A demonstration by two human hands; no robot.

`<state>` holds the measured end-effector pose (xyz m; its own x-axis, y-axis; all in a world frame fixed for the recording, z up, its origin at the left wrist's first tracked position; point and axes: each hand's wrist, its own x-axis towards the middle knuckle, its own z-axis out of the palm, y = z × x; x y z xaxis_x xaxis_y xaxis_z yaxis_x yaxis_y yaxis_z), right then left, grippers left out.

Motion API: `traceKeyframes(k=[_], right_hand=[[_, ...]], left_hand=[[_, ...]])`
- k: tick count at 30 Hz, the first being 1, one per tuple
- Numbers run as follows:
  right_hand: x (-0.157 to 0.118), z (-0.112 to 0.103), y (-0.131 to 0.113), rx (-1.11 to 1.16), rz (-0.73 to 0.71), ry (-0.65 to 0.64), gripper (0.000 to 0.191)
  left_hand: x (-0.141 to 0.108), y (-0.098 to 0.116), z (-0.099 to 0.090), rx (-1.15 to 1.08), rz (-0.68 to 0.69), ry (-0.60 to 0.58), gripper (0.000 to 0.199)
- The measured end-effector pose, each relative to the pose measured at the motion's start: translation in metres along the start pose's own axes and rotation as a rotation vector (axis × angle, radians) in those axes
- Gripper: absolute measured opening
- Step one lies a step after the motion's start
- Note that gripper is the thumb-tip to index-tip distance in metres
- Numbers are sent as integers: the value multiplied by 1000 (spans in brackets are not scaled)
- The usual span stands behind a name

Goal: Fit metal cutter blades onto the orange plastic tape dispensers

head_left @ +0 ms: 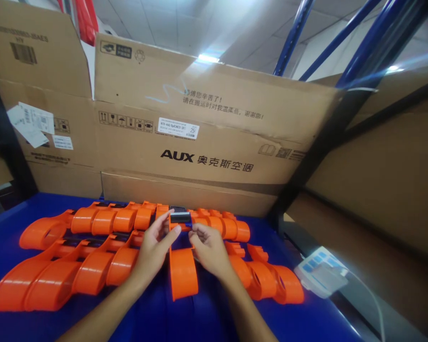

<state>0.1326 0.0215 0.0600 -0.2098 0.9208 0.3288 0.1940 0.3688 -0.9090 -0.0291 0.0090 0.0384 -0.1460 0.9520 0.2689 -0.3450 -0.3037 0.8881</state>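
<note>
In the middle of the head view is an orange tape dispenser (184, 274), its round hoop toward me and its black head with a toothed metal strip (180, 214) at the far end. My left hand (157, 244) grips the left side, thumb on the front and fingers behind. From the right, my right hand (209, 246) is closed with its fingertips at the dispenser's side; a small dark blue bit shows there, and I cannot make out what it is. More orange dispensers lie in two rows on both sides, such as one at the left (94, 271) and one at the right (288, 285).
A blue surface (148, 316) lies under everything. Behind it stand printed cardboard panels (207, 142). A dark metal post (303, 161) rises at the right, beside a white device (323, 271) with blue keys and a cable. Several dispensers at the left have black parts.
</note>
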Motion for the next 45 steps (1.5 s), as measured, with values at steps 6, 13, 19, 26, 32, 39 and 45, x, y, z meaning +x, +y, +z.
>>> traceKeyframes(k=[6, 13, 19, 26, 32, 39, 45], right_hand=[[-9, 2, 5, -86, -63, 25, 22], [-10, 2, 7, -142, -103, 53, 24], [-9, 0, 6, -94, -84, 67, 17], [-10, 7, 10, -70, -24, 73, 12], [-11, 0, 8, -222, -42, 172, 17], [-18, -25, -13, -624, -98, 36, 14], [-26, -30, -25, -907, -81, -74, 12]], left_hand=[[-3, 6, 1, 21, 13, -45, 55], [1, 1, -5, 102, 16, -5, 61], [-3, 6, 0, 49, 43, -11, 57], [-7, 5, -3, -142, -70, 116, 40], [-1, 0, -19, -228, -86, 312, 30], [-6, 38, 3, -310, -143, 164, 42], [-6, 32, 2, -193, -112, 186, 43]])
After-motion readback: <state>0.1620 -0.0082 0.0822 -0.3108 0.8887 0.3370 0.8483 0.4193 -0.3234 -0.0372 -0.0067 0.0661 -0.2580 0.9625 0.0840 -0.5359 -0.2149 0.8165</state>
